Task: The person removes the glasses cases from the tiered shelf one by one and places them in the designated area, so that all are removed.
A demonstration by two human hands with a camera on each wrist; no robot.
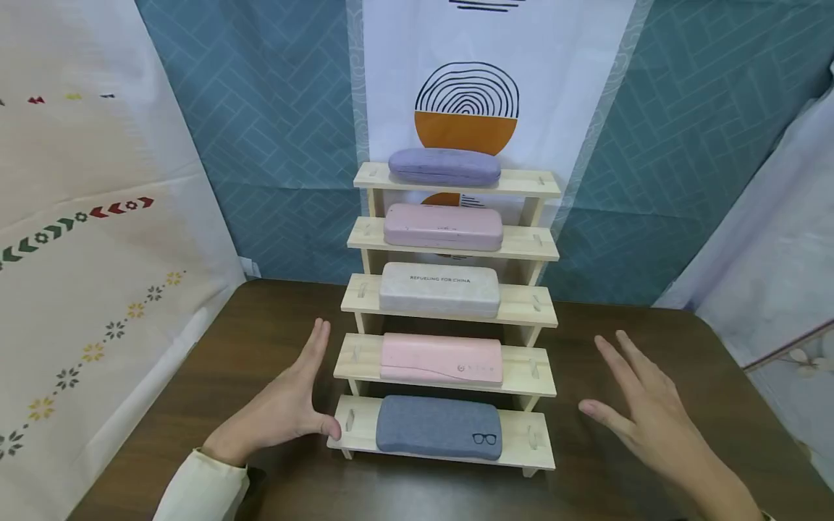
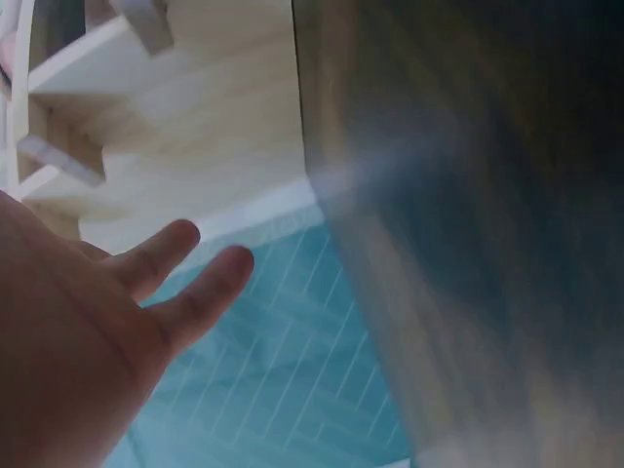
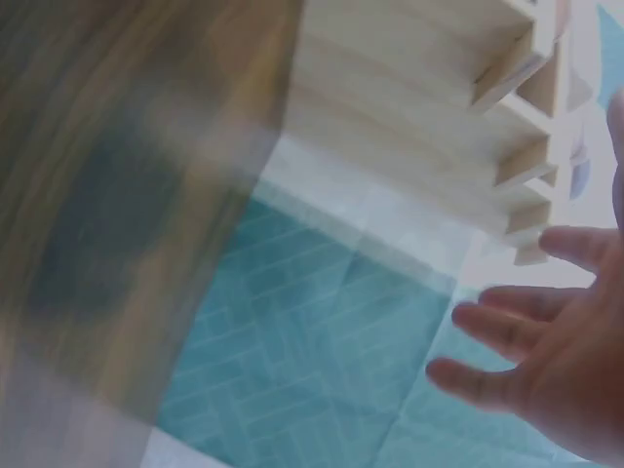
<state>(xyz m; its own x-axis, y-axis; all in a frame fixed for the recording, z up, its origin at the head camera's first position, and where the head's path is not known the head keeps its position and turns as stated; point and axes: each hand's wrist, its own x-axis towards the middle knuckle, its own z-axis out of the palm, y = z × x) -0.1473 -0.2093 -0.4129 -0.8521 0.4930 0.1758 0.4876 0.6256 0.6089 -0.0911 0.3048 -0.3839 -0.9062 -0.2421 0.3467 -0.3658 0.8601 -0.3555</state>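
A stepped wooden rack (image 1: 352,428) stands on the dark table, one glasses case on each step. From the top come a purple case (image 1: 444,166), a mauve case (image 1: 443,226), a pale grey case (image 1: 439,290) with printed lettering, a flat pink case (image 1: 441,359) and a blue-grey case (image 1: 438,427) with a glasses emblem. My left hand (image 1: 280,401) is beside the rack's lower left end, fingers straight and holding nothing; its thumb tip overlaps the bottom step's edge, contact unclear. To the rack's right, apart from it, my right hand (image 1: 651,412) has its fingers spread, also holding nothing.
Behind the rack hangs a teal patterned cloth (image 1: 274,145) with a white printed panel (image 1: 560,79). A white embroidered cloth (image 1: 98,275) borders the dark brown table (image 1: 260,318) on the left. Another pale cloth (image 1: 749,260) hangs at the right.
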